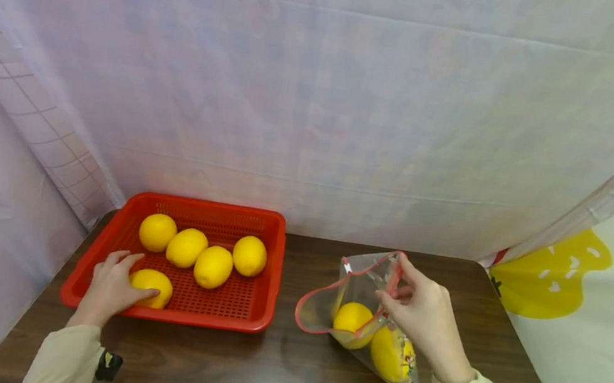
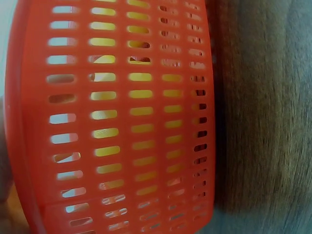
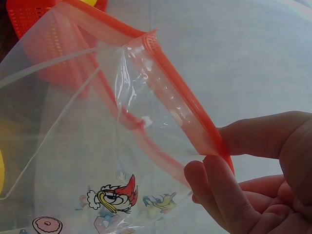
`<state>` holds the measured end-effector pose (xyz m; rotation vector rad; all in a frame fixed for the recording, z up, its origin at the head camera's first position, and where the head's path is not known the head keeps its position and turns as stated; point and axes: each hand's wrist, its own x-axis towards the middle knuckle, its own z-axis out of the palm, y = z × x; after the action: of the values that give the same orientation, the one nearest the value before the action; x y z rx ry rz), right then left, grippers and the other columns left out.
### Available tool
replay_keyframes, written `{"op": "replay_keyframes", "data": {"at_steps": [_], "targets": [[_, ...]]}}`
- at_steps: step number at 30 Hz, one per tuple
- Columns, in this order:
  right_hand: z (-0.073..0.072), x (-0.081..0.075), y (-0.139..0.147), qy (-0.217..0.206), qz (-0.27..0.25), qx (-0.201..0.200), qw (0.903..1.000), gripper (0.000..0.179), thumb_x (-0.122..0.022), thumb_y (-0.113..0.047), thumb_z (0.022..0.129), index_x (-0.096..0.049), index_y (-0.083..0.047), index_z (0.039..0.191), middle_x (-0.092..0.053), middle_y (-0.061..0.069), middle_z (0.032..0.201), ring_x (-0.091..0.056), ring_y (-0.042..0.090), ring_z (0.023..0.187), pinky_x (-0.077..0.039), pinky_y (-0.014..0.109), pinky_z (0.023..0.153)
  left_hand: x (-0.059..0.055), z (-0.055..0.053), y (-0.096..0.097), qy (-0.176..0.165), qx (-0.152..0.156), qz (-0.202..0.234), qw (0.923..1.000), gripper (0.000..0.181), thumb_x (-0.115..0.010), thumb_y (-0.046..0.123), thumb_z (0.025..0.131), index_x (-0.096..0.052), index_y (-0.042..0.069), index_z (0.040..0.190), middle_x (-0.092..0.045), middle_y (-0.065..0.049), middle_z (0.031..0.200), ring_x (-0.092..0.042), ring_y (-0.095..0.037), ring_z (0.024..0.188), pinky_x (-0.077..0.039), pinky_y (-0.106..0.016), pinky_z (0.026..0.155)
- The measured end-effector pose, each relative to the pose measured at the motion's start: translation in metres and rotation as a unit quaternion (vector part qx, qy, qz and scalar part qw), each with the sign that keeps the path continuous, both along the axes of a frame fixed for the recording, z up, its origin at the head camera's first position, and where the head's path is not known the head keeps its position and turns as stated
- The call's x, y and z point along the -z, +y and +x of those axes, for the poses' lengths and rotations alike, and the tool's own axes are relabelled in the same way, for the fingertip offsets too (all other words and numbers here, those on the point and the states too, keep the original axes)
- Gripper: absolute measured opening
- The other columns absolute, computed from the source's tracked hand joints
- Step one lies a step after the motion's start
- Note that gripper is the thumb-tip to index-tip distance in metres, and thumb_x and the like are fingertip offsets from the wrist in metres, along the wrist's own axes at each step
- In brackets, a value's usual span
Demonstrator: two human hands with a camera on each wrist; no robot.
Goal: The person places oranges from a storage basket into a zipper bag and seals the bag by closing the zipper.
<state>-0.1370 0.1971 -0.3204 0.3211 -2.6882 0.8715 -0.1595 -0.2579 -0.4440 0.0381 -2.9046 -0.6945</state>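
Observation:
My left hand (image 1: 111,286) reaches into a red plastic basket (image 1: 269,275) and grips a lemon (image 1: 155,288) at its near-left corner, thumb and fingers around the fruit. Several other lemons (image 1: 187,247) lie farther back in the basket. On the right, my right hand (image 1: 426,312) pinches the red-edged rim of a clear zip bag (image 1: 316,309) between thumb and fingers, and the bag's mouth gapes toward the basket. Two lemons (image 1: 352,324) sit inside it. In the right wrist view, cartoon prints show on the bag (image 3: 117,200). The basket wall (image 2: 131,126) hides the left hand's grip in the left wrist view.
A dark wood table (image 1: 287,366) carries the basket and the bag. Behind it hangs a pale curtain (image 1: 317,104), with further sheets at both sides. A yellow printed shape (image 1: 553,279) shows on the right sheet.

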Motion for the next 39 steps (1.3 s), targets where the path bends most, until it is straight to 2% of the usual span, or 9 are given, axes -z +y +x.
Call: {"op": "replay_keyframes", "data": {"at_steps": [6, 13, 18, 25, 34, 39], "targets": [[0.0, 0.001, 0.001, 0.007, 0.002, -0.002, 1.0, 0.068, -0.075, -0.007, 0.07, -0.044, 0.011, 0.128, -0.068, 0.008, 0.07, -0.062, 0.013, 0.058, -0.045, 0.021, 0.048, 0.0, -0.001, 0.0, -0.019, 0.005, -0.005, 0.9998, 0.078, -0.079, 0.032, 0.063, -0.048, -0.013, 0.119, -0.038, -0.037, 0.118, -0.037, -0.057, 0.099, -0.034, -0.061, 0.083], [0.001, 0.001, 0.001, -0.003, -0.002, -0.003, 1.0, 0.068, -0.074, -0.007, 0.071, -0.042, 0.01, 0.129, -0.068, 0.009, 0.072, -0.062, 0.012, 0.058, -0.046, 0.021, 0.047, 0.0, -0.003, -0.001, -0.03, 0.02, -0.017, 0.9992, 0.079, -0.08, 0.034, 0.062, -0.049, -0.011, 0.119, -0.04, -0.038, 0.116, -0.038, -0.057, 0.101, -0.03, -0.065, 0.083], [0.001, 0.001, 0.001, -0.006, 0.0, -0.002, 1.0, 0.068, -0.074, -0.007, 0.072, -0.042, 0.01, 0.129, -0.068, 0.01, 0.072, -0.063, 0.013, 0.06, -0.045, 0.021, 0.046, -0.001, -0.005, -0.001, -0.06, 0.026, -0.017, 0.9977, 0.08, -0.081, 0.034, 0.061, -0.049, -0.01, 0.12, -0.039, -0.039, 0.117, -0.036, -0.054, 0.107, -0.029, -0.066, 0.086], [0.0, 0.001, 0.001, -0.01, -0.001, -0.003, 0.9999, 0.068, -0.074, -0.007, 0.072, -0.041, 0.01, 0.13, -0.068, 0.011, 0.074, -0.064, 0.014, 0.061, -0.045, 0.021, 0.046, -0.002, -0.008, -0.002, -0.104, 0.027, -0.009, 0.9942, 0.081, -0.08, 0.036, 0.062, -0.048, -0.008, 0.122, -0.037, -0.039, 0.12, -0.037, -0.056, 0.105, -0.033, -0.064, 0.087], [0.001, 0.0, 0.0, -0.017, -0.002, -0.003, 0.9998, 0.068, -0.074, -0.008, 0.073, -0.041, 0.009, 0.13, -0.068, 0.011, 0.074, -0.063, 0.013, 0.06, -0.045, 0.021, 0.046, -0.002, -0.009, -0.004, -0.108, 0.059, -0.008, 0.9924, 0.077, -0.081, 0.035, 0.06, -0.053, -0.009, 0.117, -0.046, -0.036, 0.115, -0.043, -0.048, 0.105, -0.035, -0.058, 0.089], [-0.001, 0.001, 0.0, -0.011, -0.004, -0.008, 0.9999, 0.068, -0.074, -0.006, 0.072, -0.041, 0.01, 0.129, -0.068, 0.01, 0.072, -0.063, 0.013, 0.059, -0.045, 0.02, 0.045, -0.002, -0.011, -0.003, -0.125, 0.06, -0.005, 0.9904, 0.078, -0.082, 0.035, 0.06, -0.052, -0.009, 0.118, -0.05, -0.033, 0.114, -0.045, -0.046, 0.104, -0.035, -0.057, 0.09]]}}
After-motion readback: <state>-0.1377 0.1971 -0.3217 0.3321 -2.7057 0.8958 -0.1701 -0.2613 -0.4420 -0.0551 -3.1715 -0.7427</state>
